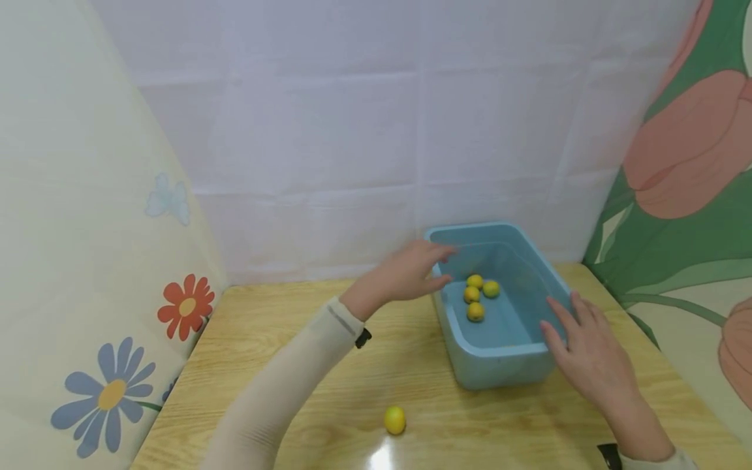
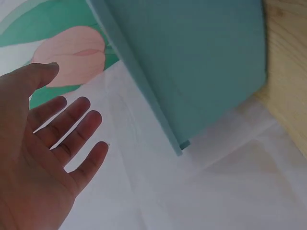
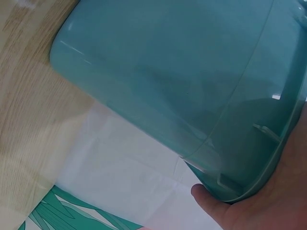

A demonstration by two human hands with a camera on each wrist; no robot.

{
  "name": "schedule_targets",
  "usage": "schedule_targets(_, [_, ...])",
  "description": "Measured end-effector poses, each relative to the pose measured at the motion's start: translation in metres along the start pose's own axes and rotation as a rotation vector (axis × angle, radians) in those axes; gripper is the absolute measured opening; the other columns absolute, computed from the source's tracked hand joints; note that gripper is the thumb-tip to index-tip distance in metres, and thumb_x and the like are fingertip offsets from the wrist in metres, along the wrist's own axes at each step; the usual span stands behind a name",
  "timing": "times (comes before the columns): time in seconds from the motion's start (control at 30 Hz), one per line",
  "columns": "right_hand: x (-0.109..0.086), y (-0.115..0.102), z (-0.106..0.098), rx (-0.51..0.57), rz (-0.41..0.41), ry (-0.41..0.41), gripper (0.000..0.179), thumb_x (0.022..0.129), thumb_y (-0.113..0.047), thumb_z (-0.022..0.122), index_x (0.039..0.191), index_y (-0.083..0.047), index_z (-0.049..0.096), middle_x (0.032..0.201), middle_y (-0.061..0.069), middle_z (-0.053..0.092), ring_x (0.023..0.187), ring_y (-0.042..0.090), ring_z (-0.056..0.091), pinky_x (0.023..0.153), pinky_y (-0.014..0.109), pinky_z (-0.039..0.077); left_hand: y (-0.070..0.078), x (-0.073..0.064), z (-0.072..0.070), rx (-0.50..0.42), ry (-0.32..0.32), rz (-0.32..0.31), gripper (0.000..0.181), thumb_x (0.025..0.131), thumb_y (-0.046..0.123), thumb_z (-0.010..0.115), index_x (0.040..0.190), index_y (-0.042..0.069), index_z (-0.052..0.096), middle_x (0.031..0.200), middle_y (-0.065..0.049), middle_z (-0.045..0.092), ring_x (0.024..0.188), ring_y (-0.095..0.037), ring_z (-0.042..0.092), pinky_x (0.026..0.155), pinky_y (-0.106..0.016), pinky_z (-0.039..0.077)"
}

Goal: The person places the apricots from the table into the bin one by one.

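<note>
A blue plastic bin [image 1: 499,369] stands on the table with several small yellow-green fruits [image 1: 475,312], lemon-like, on its floor. My left hand [image 1: 408,271] is at the bin's left rim, fingertips reaching over the edge; the left wrist view shows its palm empty and fingers [image 2: 79,112] spread. At the front right corner, my right hand [image 1: 593,352] lies over the rim with fingers extended. One digit [image 3: 209,201] shows outside the corner in the right wrist view; the other fingers are hidden there. Another lemon-like fruit [image 1: 395,420] lies on the table in front of the bin.
The wooden table [image 1: 282,365] meets a white cloth backdrop [image 1: 305,130] behind the bin. Flower-printed cloths hang at the left [image 1: 76,248] and the right [image 1: 681,261], the right one close to the right hand's side.
</note>
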State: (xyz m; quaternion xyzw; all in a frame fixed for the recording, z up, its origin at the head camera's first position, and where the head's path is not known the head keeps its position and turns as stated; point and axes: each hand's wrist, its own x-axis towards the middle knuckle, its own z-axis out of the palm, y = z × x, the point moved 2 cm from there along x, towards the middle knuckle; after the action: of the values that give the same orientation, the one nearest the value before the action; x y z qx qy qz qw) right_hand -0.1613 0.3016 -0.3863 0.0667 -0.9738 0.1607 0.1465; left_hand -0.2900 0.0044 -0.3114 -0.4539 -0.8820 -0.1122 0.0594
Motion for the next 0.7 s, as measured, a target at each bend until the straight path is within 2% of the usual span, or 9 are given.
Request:
schedule_targets(0.13, [-0.001,0.001,-0.001,0.001,0.003,0.0,0.059,0.107,-0.046,0.042,0.15,-0.005,0.046,0.158,0.035,0.024,0.141,0.055,0.025,0.1,0.075,0.031,0.002,-0.02,0.006,0.05,-0.015,0.027,0.052,0.102,0.036,0.06,0.145,0.008,0.052,0.134,-0.005,0.064,0.12,-0.019,0.061,0.102,-0.034,0.049])
schedule_targets(0.33, [-0.001,0.002,-0.002,0.009,0.004,-0.011,0.06,0.108,-0.047,0.04,0.151,-0.005,0.045,0.158,0.036,0.023,0.141,0.055,0.024,0.1,0.076,0.03,0.002,-0.044,0.011,0.043,-0.044,0.011,0.053,0.101,0.037,0.062,0.146,0.011,0.052,0.138,-0.004,0.062,0.122,-0.019,0.06,0.103,-0.036,0.049])
schedule_targets(0.43, [-0.001,0.002,-0.002,0.015,0.001,-0.015,0.06,0.108,-0.047,0.04,0.151,-0.005,0.045,0.158,0.036,0.022,0.141,0.056,0.024,0.1,0.075,0.03,0.002,-0.055,0.015,0.062,-0.062,0.015,0.054,0.101,0.039,0.062,0.145,0.01,0.053,0.134,-0.005,0.065,0.118,-0.02,0.062,0.101,-0.038,0.05])
schedule_targets(0.7, [0.0,0.003,0.0,0.018,0.002,-0.012,0.06,0.108,-0.047,0.04,0.15,-0.005,0.046,0.158,0.036,0.023,0.14,0.056,0.025,0.101,0.075,0.029,0.008,-0.083,0.034,0.061,-0.21,0.0,0.054,0.1,0.044,0.062,0.145,0.016,0.054,0.126,0.0,0.067,0.111,-0.016,0.064,0.099,-0.036,0.051])
